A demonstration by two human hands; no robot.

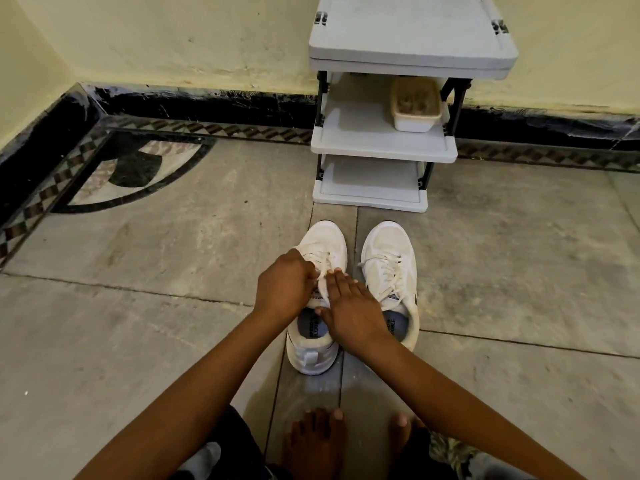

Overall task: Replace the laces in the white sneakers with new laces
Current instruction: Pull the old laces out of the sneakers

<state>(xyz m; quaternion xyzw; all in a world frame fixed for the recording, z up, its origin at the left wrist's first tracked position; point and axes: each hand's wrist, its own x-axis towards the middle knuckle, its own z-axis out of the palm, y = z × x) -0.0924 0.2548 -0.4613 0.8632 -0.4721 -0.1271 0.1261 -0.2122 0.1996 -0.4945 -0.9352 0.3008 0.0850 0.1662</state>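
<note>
As left hand (282, 284) pinches lace (323, 261) and right hand (351, 308) lies flat on sneaker (325, 237), it's likely the unlacing step; next, pull lace free.

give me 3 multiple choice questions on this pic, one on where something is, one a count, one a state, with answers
1. Where is the beige tub?
A) top shelf of the grey rack
B) its middle shelf
C) its bottom shelf

2. How many white sneakers stand on the floor?
A) one
B) two
C) four

3. What is the left hand doing?
A) pinching a lace
B) lying flat on the floor
C) holding the tub

Answers:
1. B, the tub sits on the middle shelf.
2. B, one pair stands side by side before the rack.
3. A, its fingers curl round the lace, with the right hand straight-fingered beside it.
</note>
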